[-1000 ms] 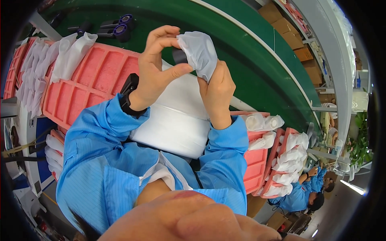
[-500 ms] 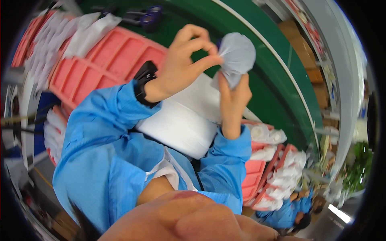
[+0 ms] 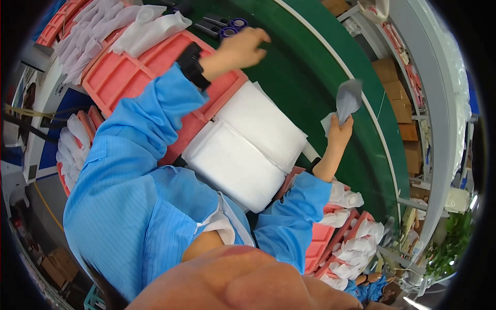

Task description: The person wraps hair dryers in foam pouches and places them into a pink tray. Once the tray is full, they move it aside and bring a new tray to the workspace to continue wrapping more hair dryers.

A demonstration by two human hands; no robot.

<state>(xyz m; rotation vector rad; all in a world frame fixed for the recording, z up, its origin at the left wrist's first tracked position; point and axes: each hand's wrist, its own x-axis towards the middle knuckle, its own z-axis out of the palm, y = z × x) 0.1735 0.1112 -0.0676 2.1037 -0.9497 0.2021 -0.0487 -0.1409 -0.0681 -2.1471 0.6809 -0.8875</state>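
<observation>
My right hand is closed round the lower end of a piece wrapped in thin whitish sheet. The piece stands up out of my fist over the green belt; its wrapping hides what is inside. My left hand is apart from it, fingers bent and spread, with nothing in them. Close to my left fingers lie dark handled parts with purple rings. Between my arms is a stack of white sheets in two piles side by side.
A pink compartment tray lies left of the sheets, with white-wrapped pieces at its far end. More pink trays with wrapped pieces stand at the lower right, near another person in blue. Cardboard boxes stand beyond the belt.
My left hand has let go of the wrapping and moved up and left toward the purple-ringed parts. My right hand has carried the wrapped piece to the right. The view has shifted.
</observation>
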